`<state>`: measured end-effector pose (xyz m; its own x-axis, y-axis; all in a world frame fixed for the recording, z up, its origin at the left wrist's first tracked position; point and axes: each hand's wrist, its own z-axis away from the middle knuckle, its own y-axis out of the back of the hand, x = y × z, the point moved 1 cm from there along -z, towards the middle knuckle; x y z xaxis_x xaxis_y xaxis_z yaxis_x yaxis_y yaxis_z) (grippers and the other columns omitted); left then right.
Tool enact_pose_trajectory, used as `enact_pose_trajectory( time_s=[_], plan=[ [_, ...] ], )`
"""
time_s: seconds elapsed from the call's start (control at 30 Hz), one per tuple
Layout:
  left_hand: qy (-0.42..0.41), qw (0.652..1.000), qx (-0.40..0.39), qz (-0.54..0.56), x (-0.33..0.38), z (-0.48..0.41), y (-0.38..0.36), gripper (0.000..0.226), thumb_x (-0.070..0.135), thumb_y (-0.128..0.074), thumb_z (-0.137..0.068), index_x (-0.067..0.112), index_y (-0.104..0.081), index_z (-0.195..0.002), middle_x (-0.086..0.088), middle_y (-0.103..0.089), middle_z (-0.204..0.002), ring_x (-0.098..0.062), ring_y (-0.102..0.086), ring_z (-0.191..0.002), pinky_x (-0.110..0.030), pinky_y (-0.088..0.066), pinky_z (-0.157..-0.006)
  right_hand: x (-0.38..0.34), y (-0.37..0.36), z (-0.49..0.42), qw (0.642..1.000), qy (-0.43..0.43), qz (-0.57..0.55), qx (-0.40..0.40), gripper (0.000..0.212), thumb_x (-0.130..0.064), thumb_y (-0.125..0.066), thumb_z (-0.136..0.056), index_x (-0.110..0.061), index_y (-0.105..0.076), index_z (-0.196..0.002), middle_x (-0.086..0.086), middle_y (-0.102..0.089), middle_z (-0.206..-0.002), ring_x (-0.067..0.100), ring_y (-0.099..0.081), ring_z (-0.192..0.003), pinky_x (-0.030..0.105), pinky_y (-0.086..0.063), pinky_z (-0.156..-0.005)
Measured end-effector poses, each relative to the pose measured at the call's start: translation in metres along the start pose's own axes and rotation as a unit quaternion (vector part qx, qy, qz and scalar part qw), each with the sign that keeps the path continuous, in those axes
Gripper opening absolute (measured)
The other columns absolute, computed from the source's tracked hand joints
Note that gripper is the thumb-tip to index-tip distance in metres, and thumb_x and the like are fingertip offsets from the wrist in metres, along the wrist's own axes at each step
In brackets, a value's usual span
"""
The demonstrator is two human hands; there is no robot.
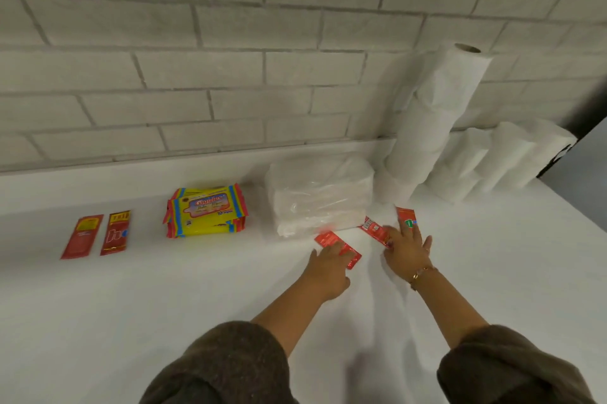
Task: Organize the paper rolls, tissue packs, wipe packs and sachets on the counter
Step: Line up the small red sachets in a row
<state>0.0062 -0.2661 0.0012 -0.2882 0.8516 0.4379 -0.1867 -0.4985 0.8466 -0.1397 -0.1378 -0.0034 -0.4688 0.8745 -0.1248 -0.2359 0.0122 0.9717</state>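
Sleeves [230, 364], fingers [405, 230] resting on red sachets [328, 238]

- Open surface [164, 305] is left in front of the tissue pack [320, 196].
- Left of it, passage is blocked by stacked wipe packs [205, 211].
- Right of it, passage is blocked by stacked paper rolls [423, 127].

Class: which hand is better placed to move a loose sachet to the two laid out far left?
Left. The left hand rests on a red sachet and lies nearer that pair than the right hand.
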Motion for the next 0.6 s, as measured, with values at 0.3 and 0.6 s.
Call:
enact_pose_trajectory(
  time_s=[0.3, 0.6],
  plan=[
    [-0.026, 0.998, 0.045, -0.043, -0.026, 0.037, -0.014, 0.042, 0.032, -0.045, -0.093, 0.021, -0.047, -0.133, -0.003, -0.047, -0.141, -0.022, -0.043, -0.13, -0.046, -0.004, -0.118, -0.018, -0.024, 0.041, 0.997, 0.062, 0.04, 0.018, 0.037, -0.026, -0.04, -0.095, -0.02, -0.047, -0.131, 0.0, -0.049, -0.136, 0.02, -0.034, -0.137, 0.059, 0.004, -0.114],
    [0.032, 0.993, 0.11, -0.004, -0.103, 0.141, -0.021, 0.038, 0.029, -0.057, -0.078, 0.022, -0.055, -0.115, 0.003, -0.058, -0.113, -0.018, -0.055, -0.1, -0.023, -0.037, -0.079, -0.097, -0.05, 0.129, 0.974, 0.225, 0.025, -0.026, 0.035, -0.02, -0.051, -0.082, -0.014, -0.054, -0.116, 0.003, -0.05, -0.116, 0.017, -0.049, -0.099, 0.023, -0.045, -0.088]
  ],
)
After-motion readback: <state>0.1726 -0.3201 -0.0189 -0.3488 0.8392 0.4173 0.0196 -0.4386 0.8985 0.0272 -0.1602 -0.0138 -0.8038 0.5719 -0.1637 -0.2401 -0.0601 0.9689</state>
